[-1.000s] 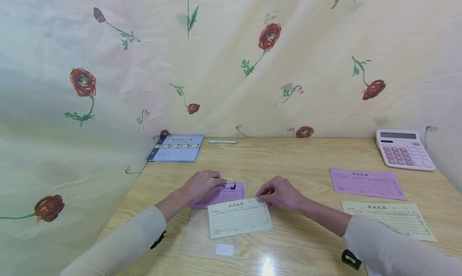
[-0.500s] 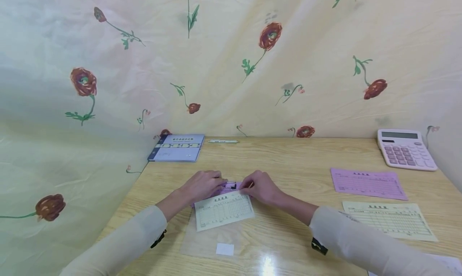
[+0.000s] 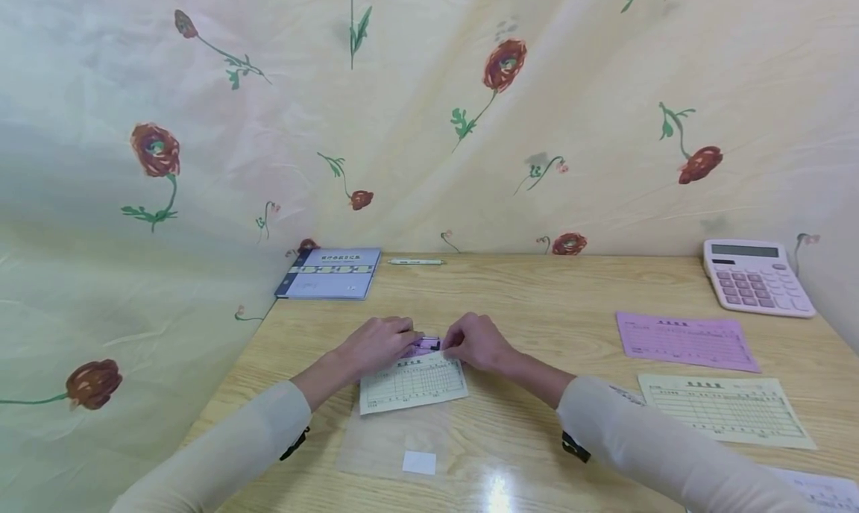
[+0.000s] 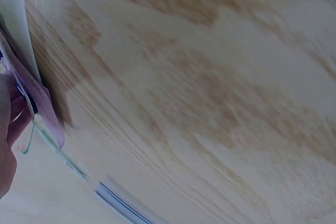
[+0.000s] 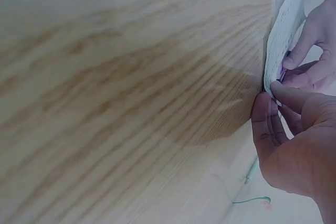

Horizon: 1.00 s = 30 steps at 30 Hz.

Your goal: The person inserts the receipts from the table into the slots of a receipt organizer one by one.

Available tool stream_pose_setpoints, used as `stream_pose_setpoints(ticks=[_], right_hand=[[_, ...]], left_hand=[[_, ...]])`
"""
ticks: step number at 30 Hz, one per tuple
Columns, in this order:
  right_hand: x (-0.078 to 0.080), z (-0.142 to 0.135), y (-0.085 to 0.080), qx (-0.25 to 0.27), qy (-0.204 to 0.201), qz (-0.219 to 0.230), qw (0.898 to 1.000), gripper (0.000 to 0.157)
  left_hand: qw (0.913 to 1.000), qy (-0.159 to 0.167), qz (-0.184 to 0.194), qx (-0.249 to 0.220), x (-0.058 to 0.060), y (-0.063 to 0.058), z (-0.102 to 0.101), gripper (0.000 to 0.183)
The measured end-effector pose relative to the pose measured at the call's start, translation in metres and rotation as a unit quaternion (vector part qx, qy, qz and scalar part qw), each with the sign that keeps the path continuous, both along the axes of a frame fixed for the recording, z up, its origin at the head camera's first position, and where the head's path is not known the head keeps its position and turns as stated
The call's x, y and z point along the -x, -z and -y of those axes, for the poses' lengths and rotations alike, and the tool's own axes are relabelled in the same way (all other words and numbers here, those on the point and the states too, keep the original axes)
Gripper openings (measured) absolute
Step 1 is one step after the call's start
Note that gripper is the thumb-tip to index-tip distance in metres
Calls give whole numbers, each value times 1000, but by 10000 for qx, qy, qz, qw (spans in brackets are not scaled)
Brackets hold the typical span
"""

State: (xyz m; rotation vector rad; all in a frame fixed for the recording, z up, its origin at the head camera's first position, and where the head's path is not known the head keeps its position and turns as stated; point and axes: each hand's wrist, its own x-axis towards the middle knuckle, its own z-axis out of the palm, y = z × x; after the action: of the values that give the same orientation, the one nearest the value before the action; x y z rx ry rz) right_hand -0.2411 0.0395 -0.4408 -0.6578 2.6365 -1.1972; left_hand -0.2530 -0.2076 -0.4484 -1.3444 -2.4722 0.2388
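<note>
A metal clip (image 3: 429,341) sits at the top of a clear sheet or board (image 3: 385,457) that bears a white label. Under the clip lies a pink form (image 3: 424,347), mostly covered now. My left hand (image 3: 377,345) grips the clip, its thumb and fingers closed round it in the right wrist view. Over the pink form hangs a pale green printed form (image 3: 412,385), tilted slightly, its top edge close below the clip. Its upper right corner is pinched by my right hand (image 3: 475,341), between thumb and fingers. Whether the clip's mouth is raised cannot be seen.
On the right lie another pink form (image 3: 687,341), a green form (image 3: 725,408) and a whitish sheet (image 3: 819,491) partly under my right sleeve. A calculator (image 3: 758,278) stands at the back right. A blue booklet (image 3: 329,273) and a pen (image 3: 416,262) lie at the back.
My right hand has moved left with the green form, which now covers most of the pink form and lies nearer the clip. My left hand has stayed at the clip.
</note>
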Motion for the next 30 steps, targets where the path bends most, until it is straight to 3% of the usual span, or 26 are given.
stream_pose_setpoints(ticks=[10,30], right_hand=[[5,4,-2,-390,-87,-102,9992,10],[6,10,-9,-838,60,-7,9965,10]], left_hand=[[9987,-150,-26,487,-3,-2,-2,26],[9997,42,-67,238,-2,0,-1,28]])
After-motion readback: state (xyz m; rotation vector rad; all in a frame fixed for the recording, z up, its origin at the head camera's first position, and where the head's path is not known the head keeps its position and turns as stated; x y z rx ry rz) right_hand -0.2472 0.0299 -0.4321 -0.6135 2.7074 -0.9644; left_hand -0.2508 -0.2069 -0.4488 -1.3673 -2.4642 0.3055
